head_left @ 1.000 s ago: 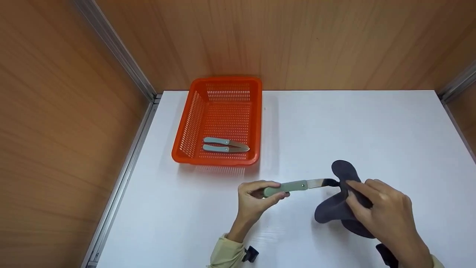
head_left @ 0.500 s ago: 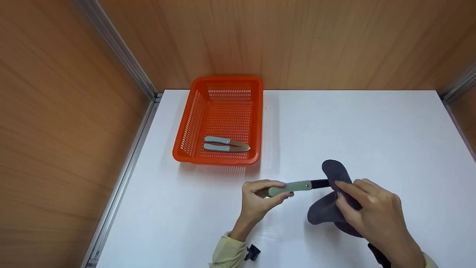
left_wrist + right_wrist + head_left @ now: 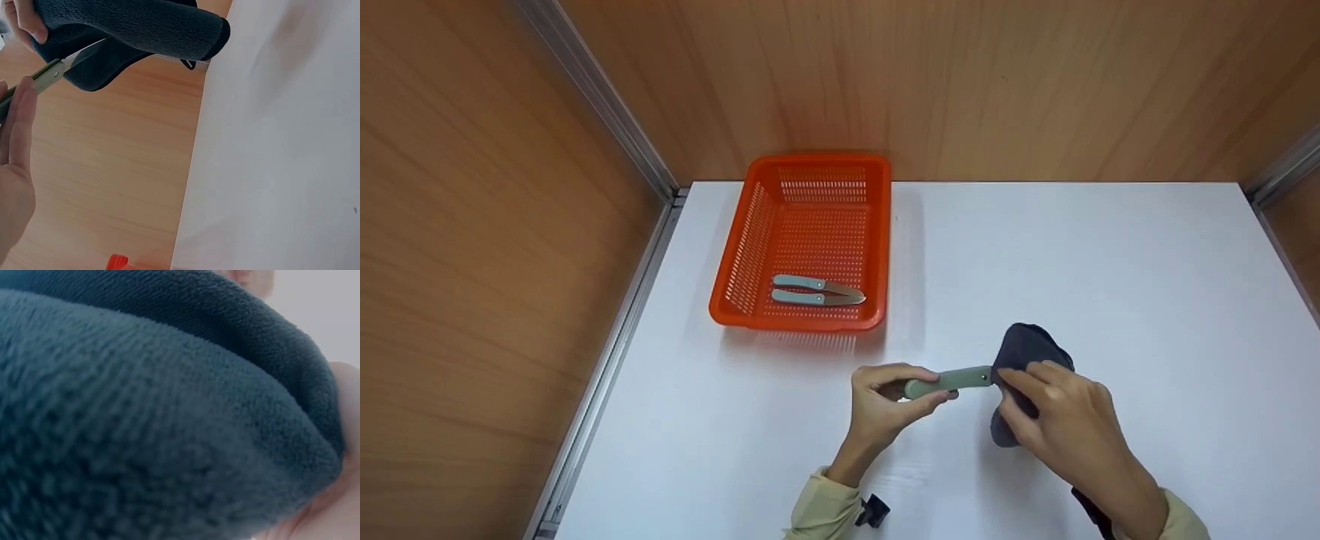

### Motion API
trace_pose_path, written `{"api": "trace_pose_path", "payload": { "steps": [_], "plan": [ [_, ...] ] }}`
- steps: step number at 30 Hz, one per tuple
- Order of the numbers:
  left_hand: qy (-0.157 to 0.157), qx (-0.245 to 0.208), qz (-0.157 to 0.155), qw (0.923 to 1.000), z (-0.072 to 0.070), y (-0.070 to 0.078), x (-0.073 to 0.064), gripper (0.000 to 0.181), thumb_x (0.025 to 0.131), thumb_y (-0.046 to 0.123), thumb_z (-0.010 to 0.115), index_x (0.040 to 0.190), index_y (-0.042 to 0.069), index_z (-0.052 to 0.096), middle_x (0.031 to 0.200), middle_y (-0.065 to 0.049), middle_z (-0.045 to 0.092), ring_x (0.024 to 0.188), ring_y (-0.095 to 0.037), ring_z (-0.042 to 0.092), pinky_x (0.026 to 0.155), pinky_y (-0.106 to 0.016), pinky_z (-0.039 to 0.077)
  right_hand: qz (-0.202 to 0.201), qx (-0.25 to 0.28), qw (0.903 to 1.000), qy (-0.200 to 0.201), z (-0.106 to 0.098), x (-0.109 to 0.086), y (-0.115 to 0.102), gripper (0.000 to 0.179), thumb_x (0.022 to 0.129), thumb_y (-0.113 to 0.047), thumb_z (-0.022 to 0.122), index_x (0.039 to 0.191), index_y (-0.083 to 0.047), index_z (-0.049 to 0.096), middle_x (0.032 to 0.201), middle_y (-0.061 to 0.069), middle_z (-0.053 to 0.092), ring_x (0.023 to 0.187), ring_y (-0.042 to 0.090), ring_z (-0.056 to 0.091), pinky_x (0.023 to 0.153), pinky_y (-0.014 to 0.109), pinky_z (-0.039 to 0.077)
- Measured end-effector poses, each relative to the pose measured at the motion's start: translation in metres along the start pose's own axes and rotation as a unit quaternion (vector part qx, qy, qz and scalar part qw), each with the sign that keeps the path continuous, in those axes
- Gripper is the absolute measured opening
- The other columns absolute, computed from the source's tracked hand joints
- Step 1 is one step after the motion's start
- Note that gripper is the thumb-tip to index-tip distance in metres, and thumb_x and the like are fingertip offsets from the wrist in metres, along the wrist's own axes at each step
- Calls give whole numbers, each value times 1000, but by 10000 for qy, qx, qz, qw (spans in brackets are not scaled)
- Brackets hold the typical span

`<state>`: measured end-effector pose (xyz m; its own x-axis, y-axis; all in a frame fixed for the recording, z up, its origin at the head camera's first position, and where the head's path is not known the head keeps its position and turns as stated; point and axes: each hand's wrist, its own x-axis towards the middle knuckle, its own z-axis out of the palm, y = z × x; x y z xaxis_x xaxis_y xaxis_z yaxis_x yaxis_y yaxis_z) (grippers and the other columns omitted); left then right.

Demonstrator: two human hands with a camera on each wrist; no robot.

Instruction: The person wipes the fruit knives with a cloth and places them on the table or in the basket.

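A knife with a pale green handle (image 3: 960, 379) is held level above the table, its handle pinched between the thumb and fingers of my left hand (image 3: 885, 401). My right hand (image 3: 1065, 412) pinches a dark blue-grey cloth (image 3: 1024, 349) folded about the blade, close to the handle. In the head view the cloth hides the blade; a sliver of blade (image 3: 84, 50) shows between the folds in the left wrist view. Fuzzy cloth (image 3: 169, 422) fills most of the right wrist view.
An orange perforated basket (image 3: 725, 292) stands at the back left of the white table (image 3: 1072, 255). Two knives (image 3: 799, 298) with light blue-green handles lie in it, blades to the right. Wooden panels (image 3: 960, 90) rise behind and on the sides.
My right hand has moved left along the knife with the cloth, from the blade's tip to the handle end, and the cloth now covers the blade. My left hand has shifted slightly right.
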<state>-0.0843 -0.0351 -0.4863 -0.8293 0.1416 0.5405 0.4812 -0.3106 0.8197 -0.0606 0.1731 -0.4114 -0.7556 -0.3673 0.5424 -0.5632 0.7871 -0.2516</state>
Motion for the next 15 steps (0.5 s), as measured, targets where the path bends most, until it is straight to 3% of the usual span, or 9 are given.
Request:
{"api": "trace_pose_path", "payload": {
  "steps": [10, 15],
  "plan": [
    [177, -193, -97, 9996, -2, -5, -5, 17, 70, -15, 74, 84, -16, 65, 79, -26, 67, 69, -25, 69, 51, -43, 58, 484, -221, 9973, -507, 3, -4, 2, 11, 68, -4, 70, 79, -4, 74, 62, -3, 55, 51, 6, 44, 38, 21, 36],
    [236, -414, -215, 9986, -1, -2, -5, 17, 71, -14, 74, 85, -16, 65, 79, -27, 67, 66, -28, 70, 49, -40, 57, 670, -201, 9960, -561, 2, -8, 7, 12, 68, -4, 69, 80, -4, 74, 64, 0, 57, 53, 11, 50, 40, 27, 42]
  ]
}}
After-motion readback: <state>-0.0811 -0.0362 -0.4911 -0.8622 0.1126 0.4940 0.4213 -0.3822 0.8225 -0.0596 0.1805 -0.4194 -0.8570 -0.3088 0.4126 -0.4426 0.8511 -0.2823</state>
